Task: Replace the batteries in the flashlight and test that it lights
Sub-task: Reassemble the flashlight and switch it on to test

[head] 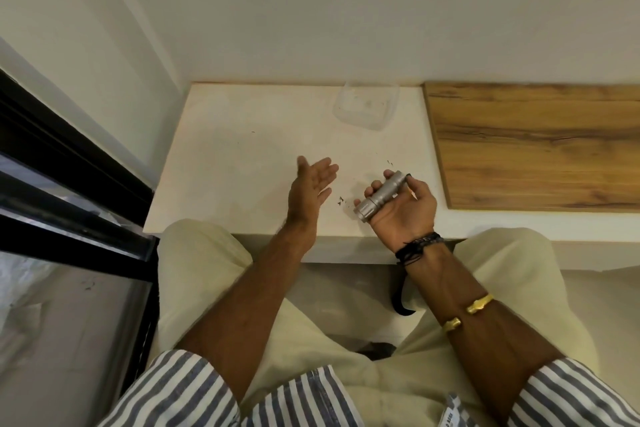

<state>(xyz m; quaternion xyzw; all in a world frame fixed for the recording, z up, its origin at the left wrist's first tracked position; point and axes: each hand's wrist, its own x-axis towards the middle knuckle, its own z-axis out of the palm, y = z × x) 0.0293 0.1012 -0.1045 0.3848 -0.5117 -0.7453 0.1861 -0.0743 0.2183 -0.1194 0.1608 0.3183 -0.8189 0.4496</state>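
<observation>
At the far left a dark window frame (69, 163) runs beside the white counter (235, 156) at which the person sits. The left hand (311, 187) hovers over the middle of the counter with its fingers straight and a little spread, the palm turned toward the right. It holds nothing. It seems to be kept free as the working hand, near enough to come across and take one end of the flashlight. A few dark specks (341, 199) lie on the counter between the two hands. A clear plastic container (365, 106) stands well back by the wall, and I cannot tell whether there is anything in it.

The right hand (401, 208) lies palm up just above the counter's front edge, with the fingers curled round the flashlight (381, 196). This cradles the barrel and leaves both ends bare, which would suit unscrewing a cap. The flashlight is a short, matte silver cylinder lying slantwise across the palm. Its wider, ridged head is at the heel of the hand and its narrow tail is up by the fingertips. It looks whole, with both ends fitted. No loose batteries show, and I cannot tell whether it is lit. To the right a wooden board (536, 146) lies on the counter, untouched.
</observation>
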